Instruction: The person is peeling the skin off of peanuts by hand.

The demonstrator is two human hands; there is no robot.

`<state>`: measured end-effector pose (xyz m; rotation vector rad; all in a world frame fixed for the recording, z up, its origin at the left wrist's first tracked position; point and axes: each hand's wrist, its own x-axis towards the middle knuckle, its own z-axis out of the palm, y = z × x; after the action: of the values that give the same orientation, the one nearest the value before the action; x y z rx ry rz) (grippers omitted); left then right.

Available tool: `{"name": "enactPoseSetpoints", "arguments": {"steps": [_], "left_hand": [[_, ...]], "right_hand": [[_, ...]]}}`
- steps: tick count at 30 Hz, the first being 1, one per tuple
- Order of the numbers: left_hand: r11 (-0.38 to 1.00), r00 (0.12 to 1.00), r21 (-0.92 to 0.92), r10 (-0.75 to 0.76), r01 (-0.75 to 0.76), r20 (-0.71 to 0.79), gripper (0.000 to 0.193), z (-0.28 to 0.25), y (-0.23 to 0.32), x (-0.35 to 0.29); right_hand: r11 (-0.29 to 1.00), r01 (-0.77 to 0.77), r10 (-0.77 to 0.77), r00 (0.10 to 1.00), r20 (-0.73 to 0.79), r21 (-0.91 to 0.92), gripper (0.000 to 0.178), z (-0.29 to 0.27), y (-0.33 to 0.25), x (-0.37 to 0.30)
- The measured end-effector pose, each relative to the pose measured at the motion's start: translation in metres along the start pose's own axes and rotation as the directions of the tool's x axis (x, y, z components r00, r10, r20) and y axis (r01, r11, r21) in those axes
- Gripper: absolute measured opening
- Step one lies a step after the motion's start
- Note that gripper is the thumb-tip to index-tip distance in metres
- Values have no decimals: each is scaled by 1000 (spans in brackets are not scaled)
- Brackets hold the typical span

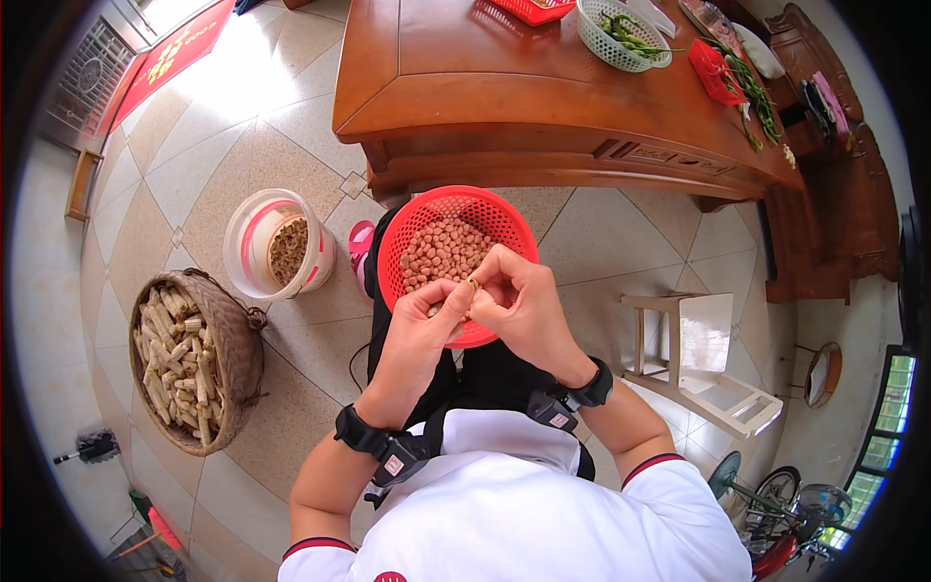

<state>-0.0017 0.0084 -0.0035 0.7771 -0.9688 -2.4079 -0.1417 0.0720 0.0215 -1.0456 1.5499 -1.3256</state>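
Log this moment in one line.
left hand: pinching | right hand: pinching | below: red basket, reddish nuts | held piece: too small to identify

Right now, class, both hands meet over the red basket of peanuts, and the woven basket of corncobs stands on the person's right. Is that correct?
Not quite: the head view shows the woven basket of corncobs on the person's left. The left hand and right hand meet over the red basket.
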Motion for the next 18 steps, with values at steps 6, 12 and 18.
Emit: {"name": "enactPoseSetpoints", "arguments": {"steps": [6,12,18], "left_hand": [[978,991,192,97,-78,-92,27,1,13,0],[218,842,942,529,-255,106,17,2,47,2],[41,811,956,541,-290,223,15,-1,46,6]], "right_hand": [[984,44,-14,985,-172,174,9,11,-5,1],[989,-1,2,1000,7,-150,8,-22,-4,7],[869,116,-98,993,62,-480,14,-25,-4,8]]}}
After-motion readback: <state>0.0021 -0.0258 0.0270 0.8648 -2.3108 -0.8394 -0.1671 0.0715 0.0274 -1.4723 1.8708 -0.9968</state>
